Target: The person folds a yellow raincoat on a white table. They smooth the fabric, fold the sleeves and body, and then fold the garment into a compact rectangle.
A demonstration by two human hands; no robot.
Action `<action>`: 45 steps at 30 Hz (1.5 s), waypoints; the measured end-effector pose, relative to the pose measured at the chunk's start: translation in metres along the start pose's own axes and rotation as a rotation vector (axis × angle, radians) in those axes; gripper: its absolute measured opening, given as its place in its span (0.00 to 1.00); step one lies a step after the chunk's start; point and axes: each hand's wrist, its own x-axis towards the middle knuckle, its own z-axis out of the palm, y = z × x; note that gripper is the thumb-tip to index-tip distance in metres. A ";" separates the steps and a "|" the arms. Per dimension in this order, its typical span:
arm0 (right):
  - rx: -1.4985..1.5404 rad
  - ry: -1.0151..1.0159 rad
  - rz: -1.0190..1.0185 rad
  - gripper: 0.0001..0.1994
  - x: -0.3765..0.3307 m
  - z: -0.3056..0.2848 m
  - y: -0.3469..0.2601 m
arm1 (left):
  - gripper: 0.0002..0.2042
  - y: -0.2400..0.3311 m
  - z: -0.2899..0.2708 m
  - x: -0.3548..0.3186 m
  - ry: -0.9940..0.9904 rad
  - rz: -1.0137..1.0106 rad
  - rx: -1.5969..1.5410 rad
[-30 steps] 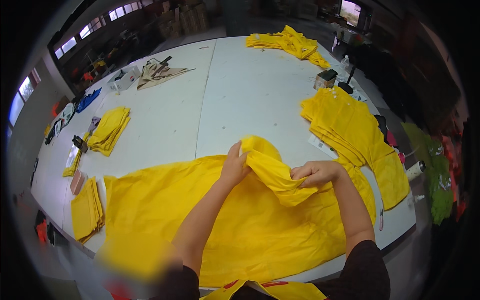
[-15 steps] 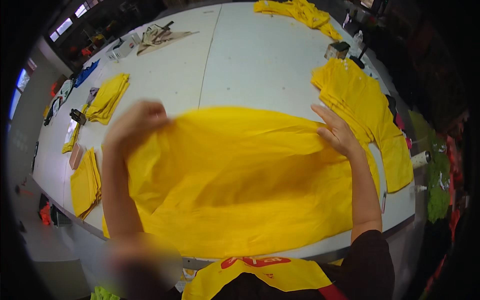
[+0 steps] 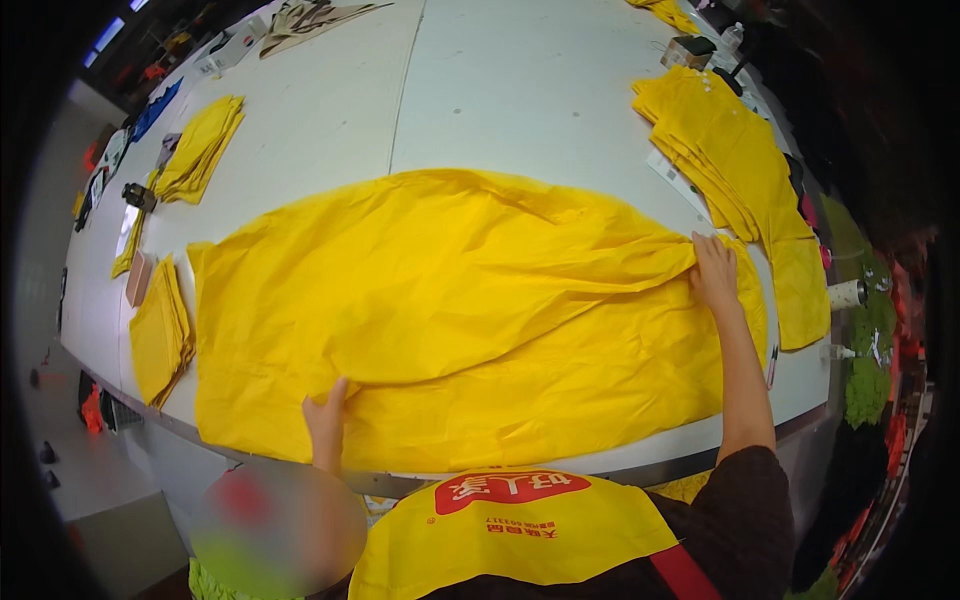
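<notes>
A large sheet of yellow fabric [image 3: 440, 300] lies spread and creased across the near side of the table. My left hand [image 3: 326, 425] is at its near edge, left of the middle, and pinches the fabric where a long fold starts; some of its fingers are hidden. At the right end, my right hand [image 3: 713, 270] is closed on the gathered fabric, and creases run leftward from it. Beside the right hand lies a pile of folded yellow fabric pieces [image 3: 710, 140].
Folded yellow pieces [image 3: 162, 335] and another yellow stack [image 3: 205, 145] lie along the table's left side, near a pink box [image 3: 140, 280] and a small black object [image 3: 138, 196]. A brown box [image 3: 688, 52] stands far right. A white roll [image 3: 848, 293] lies by the right edge.
The raised fabric has come down and spread wider over the table. My left hand has moved down toward the near edge; my right hand has closed on the fabric's right end.
</notes>
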 end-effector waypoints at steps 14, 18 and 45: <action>0.015 0.370 -0.123 0.23 0.030 0.015 0.042 | 0.09 0.080 -0.060 0.196 -0.077 0.788 0.524; -0.270 0.072 -0.196 0.20 -0.003 0.025 0.020 | 0.08 -0.011 -0.024 0.112 -0.429 0.077 0.269; 0.163 0.202 -0.438 0.29 0.084 -0.019 -0.196 | 0.26 0.048 0.049 0.124 0.159 0.951 0.856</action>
